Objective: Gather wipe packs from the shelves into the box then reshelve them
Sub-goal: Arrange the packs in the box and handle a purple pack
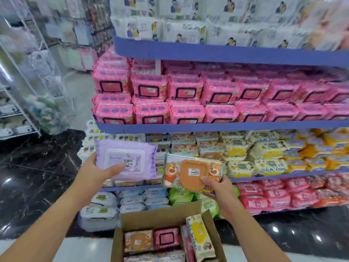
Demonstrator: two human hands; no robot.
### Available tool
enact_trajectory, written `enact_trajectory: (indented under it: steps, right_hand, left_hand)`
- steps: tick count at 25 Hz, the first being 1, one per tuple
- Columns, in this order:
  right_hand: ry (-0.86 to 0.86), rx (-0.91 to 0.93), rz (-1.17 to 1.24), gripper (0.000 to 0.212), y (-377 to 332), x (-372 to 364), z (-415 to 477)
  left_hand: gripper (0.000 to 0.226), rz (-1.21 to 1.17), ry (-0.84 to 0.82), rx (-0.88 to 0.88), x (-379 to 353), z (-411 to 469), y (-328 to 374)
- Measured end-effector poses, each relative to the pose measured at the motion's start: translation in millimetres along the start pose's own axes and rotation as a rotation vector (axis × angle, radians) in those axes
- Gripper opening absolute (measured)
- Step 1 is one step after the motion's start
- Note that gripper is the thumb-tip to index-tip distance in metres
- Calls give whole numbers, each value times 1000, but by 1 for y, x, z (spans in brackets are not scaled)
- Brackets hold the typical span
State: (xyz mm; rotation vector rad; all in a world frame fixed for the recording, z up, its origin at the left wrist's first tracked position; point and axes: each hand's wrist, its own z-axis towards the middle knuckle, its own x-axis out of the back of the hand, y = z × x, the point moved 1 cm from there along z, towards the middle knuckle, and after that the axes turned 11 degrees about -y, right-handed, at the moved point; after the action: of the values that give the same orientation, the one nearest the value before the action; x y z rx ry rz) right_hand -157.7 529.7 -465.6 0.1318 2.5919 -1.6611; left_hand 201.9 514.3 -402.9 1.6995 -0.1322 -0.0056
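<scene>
- The left hand [94, 167] holds a purple wipe pack [126, 159] up in front of the shelves. The thumb lies across the pack's front and the fingers are curled behind it, out of sight.
- The purple pack looks like a soft film pouch with a stiff flip lid in the middle. It is probably fairly light but damp-heavy inside, and it would sag if held by one corner. Gripping across a short end, as here, or over the lid, should keep it flat.
- The cardboard box [160, 214] sits open low in the middle, below both hands. It holds several packs, among them a pink pack [166, 238] lying flat and a yellow pack [200, 237] standing on edge against the right wall.
- A bear-print wipe pack [192, 173] is held just right of the purple one, apart from it and tilted. Its glossy film could slip, while the brown lid gives firmer purchase.
- The right hand [219, 188] pinches this pack at its lower right corner, with the thumb on the front and the fingers wrapped underneath.
- The blue shelf [207, 127] behind the hands carries tightly packed rows, so sliding a pack in flat is likely to go more easily than pushing it in end-on.
</scene>
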Motion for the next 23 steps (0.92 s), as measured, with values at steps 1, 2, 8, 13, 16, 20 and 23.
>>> enact_trajectory:
  steps: [1,2,8,13,16,20,23]
  right_hand:
    - [-9,4,-14,49,-6,8,2]
    - [-24,15,-31,51,-11,19,7]
    - [-82,-26,-282,66,-25,95,62]
    - [-162,-31,-438,77,2,123,148]
    - [-173,-8,-481,64,38,116,204]
    - [-171,36,-544,62,90,97,280]
    - [-178,58,-660,68,129,88,313]
  left_hand:
    - [86,5,0,-7,-7,2,5]
    - [77,11,11,-9,-16,4,8]
    - [100,11,125,86,-96,25,-9]
    - [107,-15,240,199,-128,64,-72]
    - [116,20,272,244,-128,88,-117]
    - [117,36,302,273,-127,119,-176]
    - [113,28,332,283,-132,131,-218]
